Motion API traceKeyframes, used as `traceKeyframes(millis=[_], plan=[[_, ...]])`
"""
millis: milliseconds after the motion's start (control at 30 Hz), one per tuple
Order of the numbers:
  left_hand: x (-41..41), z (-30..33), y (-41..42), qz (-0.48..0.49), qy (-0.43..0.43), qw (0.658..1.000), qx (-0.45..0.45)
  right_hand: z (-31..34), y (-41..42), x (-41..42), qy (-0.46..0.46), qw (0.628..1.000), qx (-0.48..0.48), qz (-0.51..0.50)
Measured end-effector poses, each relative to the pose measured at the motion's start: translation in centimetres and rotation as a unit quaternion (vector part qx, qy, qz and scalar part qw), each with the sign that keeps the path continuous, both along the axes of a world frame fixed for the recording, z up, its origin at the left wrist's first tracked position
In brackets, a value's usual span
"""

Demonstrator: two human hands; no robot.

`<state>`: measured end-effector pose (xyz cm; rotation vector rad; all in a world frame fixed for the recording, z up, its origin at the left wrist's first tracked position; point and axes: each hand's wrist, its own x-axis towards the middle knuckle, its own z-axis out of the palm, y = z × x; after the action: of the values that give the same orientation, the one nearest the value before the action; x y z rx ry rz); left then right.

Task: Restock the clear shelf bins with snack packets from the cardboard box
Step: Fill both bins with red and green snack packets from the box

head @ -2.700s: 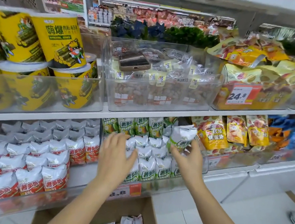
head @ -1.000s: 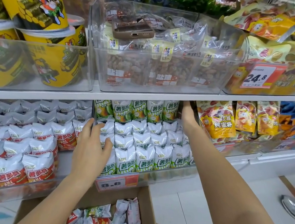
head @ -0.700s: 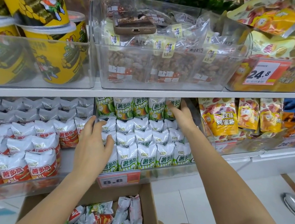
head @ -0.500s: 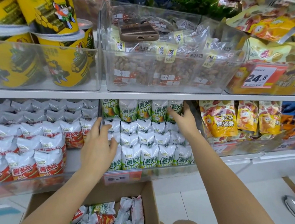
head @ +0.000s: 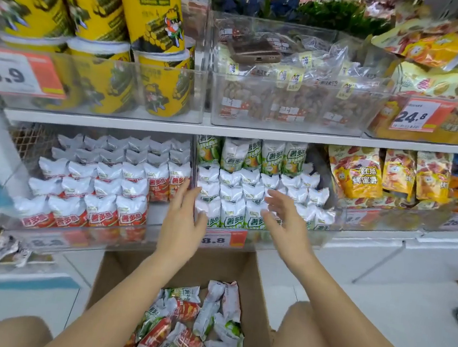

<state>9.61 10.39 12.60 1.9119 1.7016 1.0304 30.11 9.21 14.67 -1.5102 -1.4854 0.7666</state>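
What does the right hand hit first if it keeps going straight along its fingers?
Likely the green-label packets in the lower clear bin; the right hand points at them, fingers open. Depth unclear.

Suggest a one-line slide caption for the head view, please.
Both open hands, left and right, hover before green snack packets; cardboard box below.

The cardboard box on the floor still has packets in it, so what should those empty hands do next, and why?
Probably lower one hand into the cardboard box for another packet. Both the left hand and right hand hover open at the green-packet bin, holding nothing, while loose packets lie below.
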Motion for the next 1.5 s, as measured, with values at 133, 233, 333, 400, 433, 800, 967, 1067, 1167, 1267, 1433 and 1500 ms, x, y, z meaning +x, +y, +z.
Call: traceKeyframes(millis=[133,233,333,400,433,800,967,1067,1167,1267,1433,1500], plan=[[-2.9,-1.2,-4.3,0.068,-0.131,0.989,0.004,-1.1,-3.6,-3.8,-0.006,0.992,-0.07,0.101],[-4.8,-3.7,-7.0,0.117,-0.173,0.978,-0.018,-3.8,-5.3,-5.8,-0.051,0.976,-0.139,0.158],[-5.7,-7.9,-9.1,0.105,-0.109,0.978,-0.141,-7.9,-6.4,-7.1,-0.142,0.945,-0.22,0.196],[-6.4,-11.1,-10.3,0.073,-0.014,0.964,-0.254,-11.2,-7.5,-7.2,-0.205,0.917,-0.27,0.208],[-6.8,-12.6,-10.9,0.047,0.033,0.949,-0.309,-12.9,-8.2,-7.0,-0.223,0.904,-0.298,0.211],[-9.7,-22.9,-17.2,-0.103,0.232,0.77,-0.585,-25.8,-12.0,-5.1,-0.396,0.746,-0.448,0.293],[-9.9,-25.1,-16.8,-0.067,0.211,0.778,-0.589,-29.8,-11.2,-5.6,-0.377,0.747,-0.495,0.233],[-10.5,-26.9,-16.0,-0.042,0.209,0.793,-0.571,-32.2,-10.8,-6.4,-0.386,0.755,-0.485,0.215],[-10.6,-28.0,-15.8,-0.051,0.314,0.761,-0.565,-33.9,-10.7,-7.0,-0.475,0.701,-0.425,0.321],[-10.7,-28.6,-15.8,-0.131,0.433,0.723,-0.522,-35.3,-10.5,-7.6,-0.558,0.59,-0.353,0.465],[-11.3,-30.8,-16.0,-0.152,0.423,0.726,-0.52,-36.9,-10.8,-7.7,-0.626,0.496,-0.332,0.502],[-11.3,-31.3,-15.9,-0.132,0.391,0.743,-0.527,-37.1,-10.6,-7.6,-0.658,0.477,-0.305,0.497]])
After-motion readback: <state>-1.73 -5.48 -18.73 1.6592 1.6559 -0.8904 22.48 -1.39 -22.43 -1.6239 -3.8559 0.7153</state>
